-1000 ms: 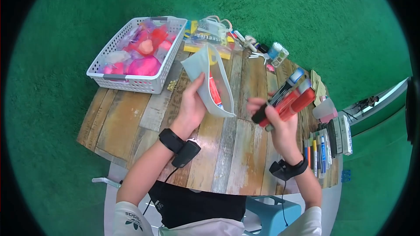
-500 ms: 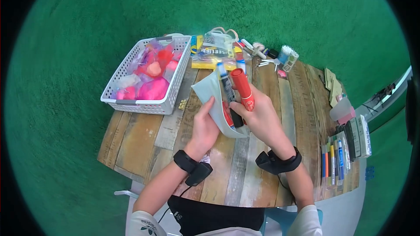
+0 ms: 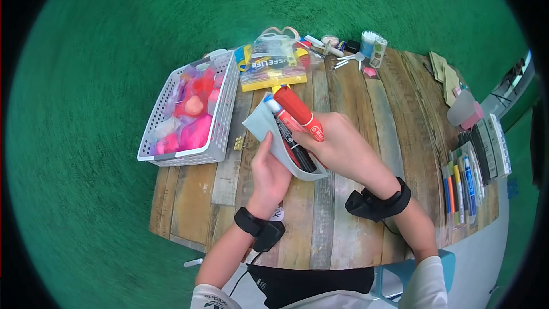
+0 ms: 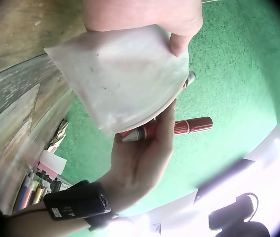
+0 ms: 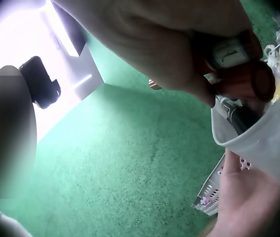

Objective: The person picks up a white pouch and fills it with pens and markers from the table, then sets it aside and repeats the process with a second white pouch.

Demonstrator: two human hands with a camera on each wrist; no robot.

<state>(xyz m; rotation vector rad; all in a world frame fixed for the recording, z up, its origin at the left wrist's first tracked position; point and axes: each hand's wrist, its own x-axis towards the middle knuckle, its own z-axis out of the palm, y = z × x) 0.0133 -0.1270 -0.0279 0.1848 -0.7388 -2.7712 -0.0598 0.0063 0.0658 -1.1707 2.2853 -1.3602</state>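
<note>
A pale, soft open-topped pouch (image 3: 261, 124) is gripped by my left hand (image 3: 270, 174), thumb on its near side and fingers underneath. In it lies a black marker (image 3: 300, 153), its black end down inside; more red shows beside it. Over the pouch's mouth my right hand (image 3: 346, 146) holds a thick red marker (image 3: 297, 113), with another red, blue-ended marker (image 3: 274, 106) close alongside. In the left wrist view the pouch's outer wall (image 4: 130, 74) hides its contents. The right wrist view shows the red marker ends (image 5: 258, 81) right above the pouch rim.
A white basket (image 3: 229, 103) of pink and red packets stands on the left. Behind the pouch lies a clear zip bag (image 3: 274, 68). Cotton swabs (image 3: 369, 43) and small items sit at the back. Pens (image 3: 460, 189) and boxes (image 3: 494, 143) line the right edge.
My right hand has come from the right to the pouch with its bunch of markers. The black marker has gone from that hand's bunch into the pouch. My left hand keeps its grip.
</note>
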